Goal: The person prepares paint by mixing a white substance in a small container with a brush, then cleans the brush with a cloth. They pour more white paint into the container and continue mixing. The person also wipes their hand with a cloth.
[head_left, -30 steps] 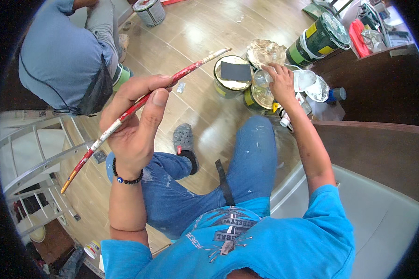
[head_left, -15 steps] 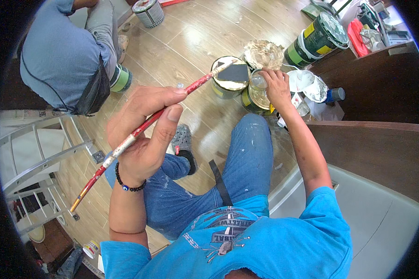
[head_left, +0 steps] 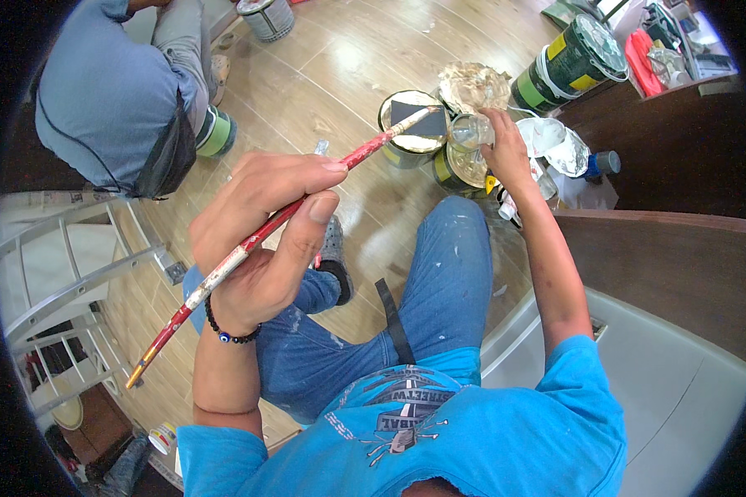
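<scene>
"Paintbrush point(head_left: 264, 234): where is it?"
"Pinched by the left hand point(head_left: 261, 273), between thumb and fingers, its tip overlapping the dark sheet point(head_left: 428, 126) in view."
"And the right hand point(head_left: 508, 151)?"
"Gripping the clear cup point(head_left: 470, 131) beside that sheet's can point(head_left: 410, 143)."

Plank-patterned floor point(head_left: 323, 87) is spreading light brown across the room, pale seams running slantwise. Bright glare is lying in patches on its glossy surface, toward the top and again nearer the centre. Right side: a dark wooden panel point(head_left: 680, 157) is standing beside the floor, with a crowded shelf point(head_left: 695, 90) sitting at its upper end. Below, a brown board point(head_left: 663, 257) is curving past, its top edge showing lighter. Lower right, a pale grey-green panel point(head_left: 638, 356) is sloping off, a thin dark line crossing it. Left: a metal ladder point(head_left: 81, 289) is lying or leaning; the bent view is leaving that unclear.
</scene>
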A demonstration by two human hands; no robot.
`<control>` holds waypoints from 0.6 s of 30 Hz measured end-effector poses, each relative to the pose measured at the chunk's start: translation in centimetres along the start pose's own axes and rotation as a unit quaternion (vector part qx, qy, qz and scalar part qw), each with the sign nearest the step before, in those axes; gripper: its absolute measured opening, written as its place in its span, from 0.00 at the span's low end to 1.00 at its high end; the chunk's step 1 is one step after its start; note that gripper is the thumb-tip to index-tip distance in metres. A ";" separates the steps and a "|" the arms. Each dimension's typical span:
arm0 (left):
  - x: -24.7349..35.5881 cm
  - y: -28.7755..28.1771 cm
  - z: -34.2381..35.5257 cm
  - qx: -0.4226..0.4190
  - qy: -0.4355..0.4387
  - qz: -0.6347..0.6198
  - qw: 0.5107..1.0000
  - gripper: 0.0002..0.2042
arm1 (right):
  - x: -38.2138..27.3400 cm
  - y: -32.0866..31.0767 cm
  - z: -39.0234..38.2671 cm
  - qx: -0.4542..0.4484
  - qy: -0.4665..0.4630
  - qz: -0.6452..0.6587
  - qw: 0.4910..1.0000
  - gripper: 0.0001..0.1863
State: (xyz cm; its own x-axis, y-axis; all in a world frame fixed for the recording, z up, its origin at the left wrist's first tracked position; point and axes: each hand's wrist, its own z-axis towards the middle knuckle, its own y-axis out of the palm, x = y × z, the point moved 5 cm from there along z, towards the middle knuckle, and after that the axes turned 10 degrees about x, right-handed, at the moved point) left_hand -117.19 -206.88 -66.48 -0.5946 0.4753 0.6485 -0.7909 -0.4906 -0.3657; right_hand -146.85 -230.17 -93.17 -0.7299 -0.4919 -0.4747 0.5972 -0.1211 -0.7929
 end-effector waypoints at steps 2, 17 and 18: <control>0.0 0.0 0.0 -0.002 0.004 0.000 1.000 0.09 | 0.2 0.0 0.0 0.005 0.011 0.011 1.000 0.39; 0.1 -0.1 0.4 -0.003 0.010 -0.013 1.000 0.09 | 0.0 0.8 0.0 0.007 0.101 0.051 0.994 0.41; 0.1 0.0 0.4 -0.003 0.013 -0.013 1.000 0.09 | 0.2 0.9 -0.1 0.005 0.105 0.049 0.993 0.41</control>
State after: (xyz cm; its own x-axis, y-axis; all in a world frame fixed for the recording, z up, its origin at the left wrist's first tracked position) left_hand -117.15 -207.14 -66.13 -0.5776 0.5067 0.6400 -0.8067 -0.4743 -0.3526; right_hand -146.50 -230.28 -94.04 -0.7206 -0.3105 -0.6199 0.6714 -0.0896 -0.7356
